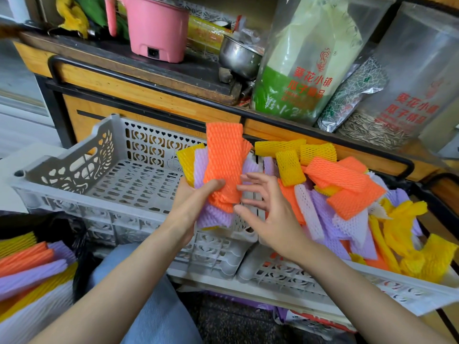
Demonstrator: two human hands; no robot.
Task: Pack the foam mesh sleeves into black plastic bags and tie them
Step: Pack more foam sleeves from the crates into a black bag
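Observation:
My left hand (196, 199) grips a fanned stack of foam mesh sleeves (223, 157), orange on top with purple and yellow behind, held upright over the gap between two crates. My right hand (265, 209) hovers just right of the stack, fingers spread, holding nothing. A loose pile of orange, yellow, purple and white sleeves (347, 194) fills the right crate (372, 284). At the lower left a black plastic bag (62, 229) stands open with flattened sleeves (32, 269) stacked inside.
An empty grey perforated crate (74, 170) sits left of centre. Behind it runs a wooden counter (139, 95) with a pink electric pot (156, 28), a steel bowl (238, 58) and bags of sunflower seeds (303, 60). My knee in blue jeans (159, 306) is below.

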